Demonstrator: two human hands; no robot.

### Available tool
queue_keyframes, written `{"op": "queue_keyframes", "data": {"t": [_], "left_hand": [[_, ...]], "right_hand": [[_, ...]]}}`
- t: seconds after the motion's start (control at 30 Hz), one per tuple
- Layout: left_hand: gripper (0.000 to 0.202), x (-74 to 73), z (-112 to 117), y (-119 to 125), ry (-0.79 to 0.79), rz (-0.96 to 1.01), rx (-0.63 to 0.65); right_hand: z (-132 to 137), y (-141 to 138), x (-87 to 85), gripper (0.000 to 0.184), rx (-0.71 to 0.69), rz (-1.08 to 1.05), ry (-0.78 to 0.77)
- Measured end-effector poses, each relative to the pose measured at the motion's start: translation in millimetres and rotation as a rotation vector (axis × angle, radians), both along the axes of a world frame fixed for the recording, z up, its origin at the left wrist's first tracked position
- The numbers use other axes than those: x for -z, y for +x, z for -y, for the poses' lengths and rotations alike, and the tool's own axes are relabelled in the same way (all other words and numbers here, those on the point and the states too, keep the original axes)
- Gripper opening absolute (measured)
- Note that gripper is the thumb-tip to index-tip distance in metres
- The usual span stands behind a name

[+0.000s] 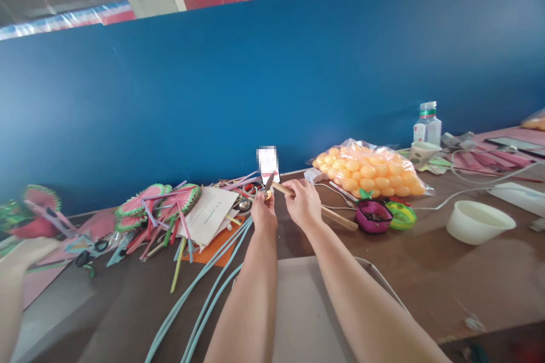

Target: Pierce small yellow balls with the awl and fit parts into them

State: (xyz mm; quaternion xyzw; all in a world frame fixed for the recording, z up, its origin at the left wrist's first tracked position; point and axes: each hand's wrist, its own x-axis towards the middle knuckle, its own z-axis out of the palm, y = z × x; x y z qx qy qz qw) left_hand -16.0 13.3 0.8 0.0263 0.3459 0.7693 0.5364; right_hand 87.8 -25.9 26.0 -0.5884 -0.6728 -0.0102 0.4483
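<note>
My left hand (pixel 263 211) is raised over the brown table (pixel 447 283), fingers pinched on a small yellowish piece (pixel 267 195) too small to name. My right hand (pixel 303 202) is closed on a wooden-handled tool (pixel 338 218). Its dark metal tip (pixel 269 180) points at the piece in my left hand. Both forearms reach forward from the bottom of the view. Just beyond my hands lie scissors and coloured strips.
A clear bag of orange balls (pixel 369 169) lies right of my hands, with a purple dish (pixel 373 216), a green ring (pixel 402 215) and a white bowl (pixel 479 221). Folded paper fans (pixel 159 198), sticks and pale blue tubes (pixel 204 289) lie left. Another person's arm (pixel 17 278) shows far left. Blue wall behind.
</note>
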Motion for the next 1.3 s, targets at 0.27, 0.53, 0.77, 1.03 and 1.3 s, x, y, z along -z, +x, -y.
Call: {"op": "queue_keyframes", "data": {"t": [0.27, 0.53, 0.77, 1.03, 1.3], "left_hand": [[0.011, -8.7, 8, 1, 0.032, 0.021, 0.038], [0.015, -14.7, 12, 1, 0.035, 0.045, 0.046], [0.018, -11.0, 9, 0, 0.036, 0.011, 0.051], [0.021, -10.5, 10, 0, 0.046, -0.025, 0.061], [0.018, -6.5, 6, -1, 0.030, -0.025, 0.054]], "right_hand": [[-3, 3, -0.1, 0.029, 0.053, -0.084, 0.071], [-2, 4, -2.0, 0.029, -0.010, -0.042, 0.108], [1, 3, -3.6, 0.031, -0.043, -0.007, 0.062], [1, 2, -3.6, 0.030, -0.017, 0.015, 0.015], [1, 2, -4.1, 0.030, -0.004, 0.013, -0.025]]}}
